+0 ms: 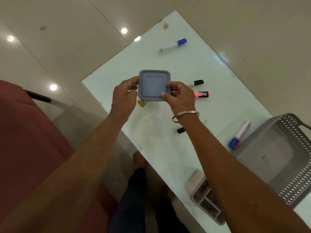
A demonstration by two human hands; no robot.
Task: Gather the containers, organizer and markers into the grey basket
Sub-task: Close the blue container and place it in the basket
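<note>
Both hands hold a square blue-grey lidded container [154, 84] above the white table [193, 64]. My left hand [124, 96] grips its left edge and my right hand [179, 96] pinches its right edge. A yellow label [143, 103] peeks out below it. Markers lie scattered on the table: a blue-capped one [173, 45] far off, a black-capped one [196, 83], a pink highlighter [202, 94], a black one [180, 130] partly hidden by my right wrist, and a blue-capped one [239, 134] beside the grey basket [286, 165] at the right. A pale organizer [204, 197] lies near the table's front edge.
The table's left edge runs diagonally past my left forearm, with a reddish seat [33, 140] beyond it. My legs in dark trousers [134, 199] show below the table edge. The shiny floor [58, 39] reflects ceiling lights.
</note>
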